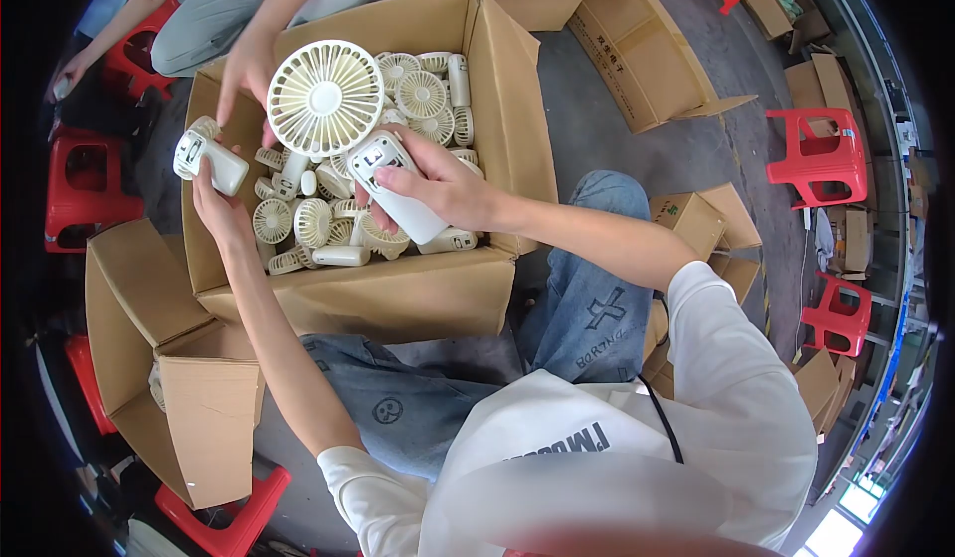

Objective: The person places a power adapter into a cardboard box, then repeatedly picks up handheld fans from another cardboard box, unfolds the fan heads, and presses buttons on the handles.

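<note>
My right hand (453, 191) grips the handle of a white handheld fan (328, 99), thumb on the front of the handle by its dark panel. The round slatted head of this fan is raised above the large carton (378, 303). In my left hand (221, 209) is a second, smaller-looking white handheld fan (225, 167), held at the carton's left edge with its handle tilted. Under both hands, the carton holds a heap of similar white fans (313, 221), lying at mixed angles. Another person's hand (251, 75) reaches over the carton's far left side, close beside the raised fan head.
An open carton (209, 428) stands at the lower left, another (637, 70) at the upper right, and a smaller one (696, 224) by my right knee. Red stools (826, 159) are at both sides. The other person's legs (219, 25) are beyond the carton.
</note>
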The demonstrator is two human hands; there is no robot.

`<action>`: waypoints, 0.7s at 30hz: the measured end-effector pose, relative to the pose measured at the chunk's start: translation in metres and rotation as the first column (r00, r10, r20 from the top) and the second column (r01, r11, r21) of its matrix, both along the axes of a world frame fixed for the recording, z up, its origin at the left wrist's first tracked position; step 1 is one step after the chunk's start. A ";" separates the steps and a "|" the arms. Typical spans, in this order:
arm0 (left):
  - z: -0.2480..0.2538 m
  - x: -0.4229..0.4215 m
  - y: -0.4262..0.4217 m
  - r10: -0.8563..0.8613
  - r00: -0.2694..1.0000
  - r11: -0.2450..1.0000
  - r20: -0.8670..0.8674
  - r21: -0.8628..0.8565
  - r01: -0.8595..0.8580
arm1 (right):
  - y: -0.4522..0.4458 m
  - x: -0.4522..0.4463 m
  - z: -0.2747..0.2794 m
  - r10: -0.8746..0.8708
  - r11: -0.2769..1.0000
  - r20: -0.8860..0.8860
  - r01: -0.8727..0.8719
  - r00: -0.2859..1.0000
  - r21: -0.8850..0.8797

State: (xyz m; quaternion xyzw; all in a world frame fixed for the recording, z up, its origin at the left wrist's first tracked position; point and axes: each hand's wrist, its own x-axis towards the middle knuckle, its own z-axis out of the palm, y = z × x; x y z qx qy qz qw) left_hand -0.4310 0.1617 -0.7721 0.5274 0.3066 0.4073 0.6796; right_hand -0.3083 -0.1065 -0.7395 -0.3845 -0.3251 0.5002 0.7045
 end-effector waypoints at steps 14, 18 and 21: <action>-0.001 -0.002 0.015 0.077 0.985 0.994 0.157 -0.095 -0.062 | 0.000 0.008 0.001 -0.032 0.999 0.005 0.032 0.999 0.042; 0.015 -0.002 0.009 0.069 0.982 0.997 0.174 0.004 -0.071 | 0.000 0.009 0.001 -0.038 0.998 0.032 0.036 0.999 0.049; 0.021 -0.002 -0.003 -0.012 0.980 0.996 0.199 0.088 -0.005 | 0.000 0.008 0.001 -0.032 0.998 0.033 0.030 0.999 0.054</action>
